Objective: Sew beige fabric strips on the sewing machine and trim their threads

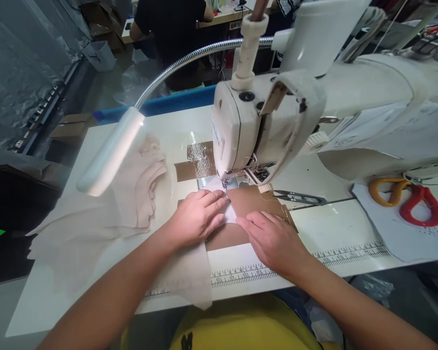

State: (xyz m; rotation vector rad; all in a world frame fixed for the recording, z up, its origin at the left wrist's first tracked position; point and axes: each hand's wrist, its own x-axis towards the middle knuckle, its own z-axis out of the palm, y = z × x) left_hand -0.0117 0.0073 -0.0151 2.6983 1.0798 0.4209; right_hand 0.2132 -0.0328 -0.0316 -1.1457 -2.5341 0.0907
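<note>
A piece of pale, thin fabric [230, 214] lies under the needle area of a white sewing machine [237, 131]. Just in front of the presser foot [225, 183], my left hand [197, 216] rests on this fabric with its fingers laid flat. My right hand [273, 240] pinches the fabric's near edge between thumb and forefinger, its other fingers curled over the brown sheet [257, 201] on the machine bed. More pale fabric [190, 279] hangs from beneath my left wrist over the table's front edge.
A pile of pale fabric pieces [131, 194] lies left, under a lamp [111, 150] on a bent metal neck. Black thread snips [301, 197] lie right of the needle. Scissors with orange and red handles [421, 206] rest on paper. A ruler strip [241, 276] runs along the front. A person [168, 34] sits beyond.
</note>
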